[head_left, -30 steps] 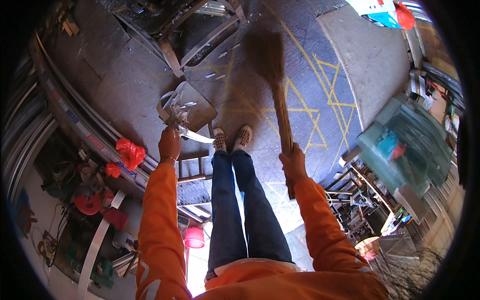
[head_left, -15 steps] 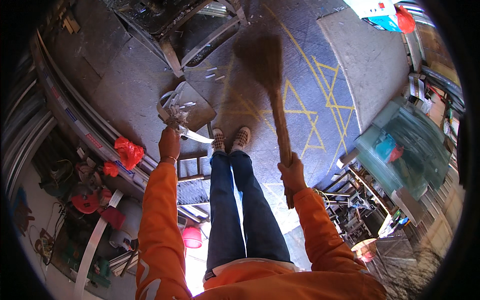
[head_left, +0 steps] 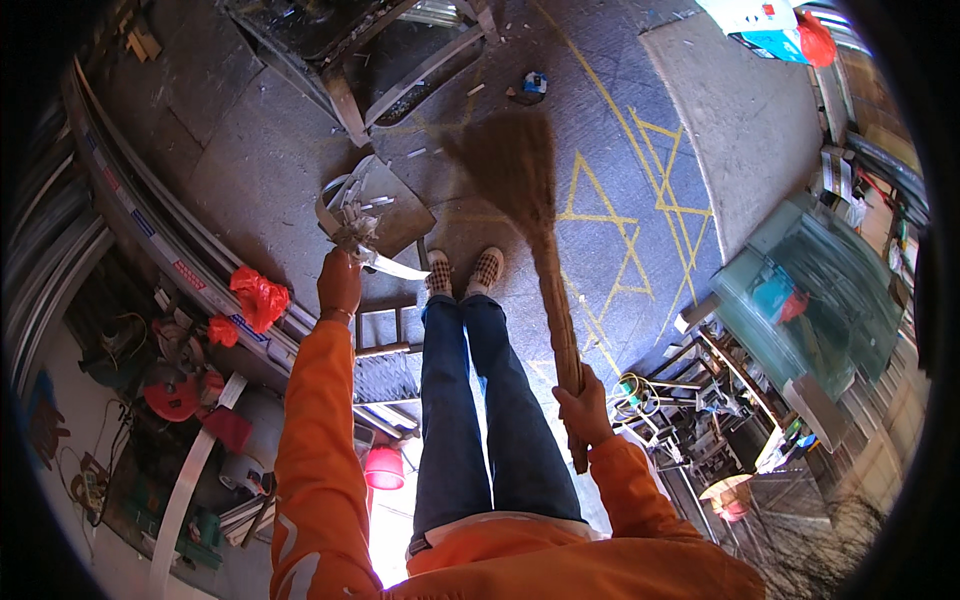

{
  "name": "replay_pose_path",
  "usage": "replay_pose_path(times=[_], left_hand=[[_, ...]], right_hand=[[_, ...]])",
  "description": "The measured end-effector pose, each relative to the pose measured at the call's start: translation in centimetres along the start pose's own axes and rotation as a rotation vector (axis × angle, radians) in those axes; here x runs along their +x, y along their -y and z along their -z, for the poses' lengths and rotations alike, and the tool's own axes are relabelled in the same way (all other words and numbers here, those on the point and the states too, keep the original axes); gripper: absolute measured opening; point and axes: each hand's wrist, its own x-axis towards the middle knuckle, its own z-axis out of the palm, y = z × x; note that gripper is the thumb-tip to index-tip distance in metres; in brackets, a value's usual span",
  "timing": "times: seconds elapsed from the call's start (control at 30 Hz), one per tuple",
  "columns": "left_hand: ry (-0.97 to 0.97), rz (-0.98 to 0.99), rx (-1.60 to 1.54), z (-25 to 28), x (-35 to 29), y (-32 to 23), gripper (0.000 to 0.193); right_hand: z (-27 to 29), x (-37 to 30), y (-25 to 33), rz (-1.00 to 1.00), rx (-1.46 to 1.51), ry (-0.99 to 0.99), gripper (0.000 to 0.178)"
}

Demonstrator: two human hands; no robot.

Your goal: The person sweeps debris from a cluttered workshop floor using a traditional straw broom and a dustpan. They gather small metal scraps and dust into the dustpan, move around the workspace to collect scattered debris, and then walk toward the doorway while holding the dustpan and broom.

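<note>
My right hand [head_left: 585, 407] is wrapped round the handle of a straw broom [head_left: 555, 300]. The broom's brown bristles [head_left: 510, 165] slant toward the far left, over the floor in front of my feet. My left hand [head_left: 340, 283] is closed at the near end of a grey dustpan [head_left: 400, 215]; its exact grip is hidden. Crumpled pale scraps [head_left: 355, 228] and a few short white pieces lie in the pan. A curved white strip [head_left: 395, 266] sticks out toward my shoes.
A dark metal-framed stand [head_left: 345, 105] is ahead on the left, with small white bits near its leg. A blue-and-white crumpled packet [head_left: 534, 83] lies beyond the broom. Long metal profiles [head_left: 140, 220] line the left, with red plastic bags [head_left: 258, 298]. Glass sheets [head_left: 840, 290] stand at right.
My right hand has come lower and nearer, drawing the broom toward me. The blue-and-white packet now shows beyond the bristles. White bits by the stand have shifted; the dustpan barely moved.
</note>
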Motion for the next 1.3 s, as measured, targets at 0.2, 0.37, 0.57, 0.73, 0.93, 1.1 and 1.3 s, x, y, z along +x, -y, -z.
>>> replay_pose_path(times=[0.2, 0.37, 0.57, 0.73, 0.93, 1.1, 1.3], left_hand=[[0.054, 0.001, -0.009, 0.2, 0.7, -1.2, 0.021], [0.079, -0.016, -0.03, 0.3, 2.3, -2.4, 0.019], [0.16, -0.036, 0.021, 1.0, 4.1, -5.0, 0.021], [0.156, -0.133, 0.034, 0.1, 4.8, -4.7, 0.021], [0.185, -0.163, 0.019, -0.3, 5.2, -6.3, 0.021], [0.232, -0.25, 0.065, -0.7, 5.3, -8.4, 0.014], [0.228, -0.245, 0.033, -0.4, 5.3, -11.6, 0.015]], right_hand=[[-1.4, 2.6, -0.7, 0.027, -0.023, -0.15, 0.042], [-3.9, 2.7, -3.1, 0.08, -0.163, -0.147, 0.046], [-6.3, 1.6, -5.0, 0.102, -0.205, -0.086, 0.041], [-4.2, -0.6, -1.4, -0.067, -0.174, 0.106, 0.048], [-1.8, -2.7, -1.2, -0.079, -0.05, 0.053, 0.044], [-1.7, -1.3, -0.9, -0.027, 0.01, -0.068, 0.046], [-2.6, 1.5, -2.6, 0.045, -0.051, -0.156, 0.045]])
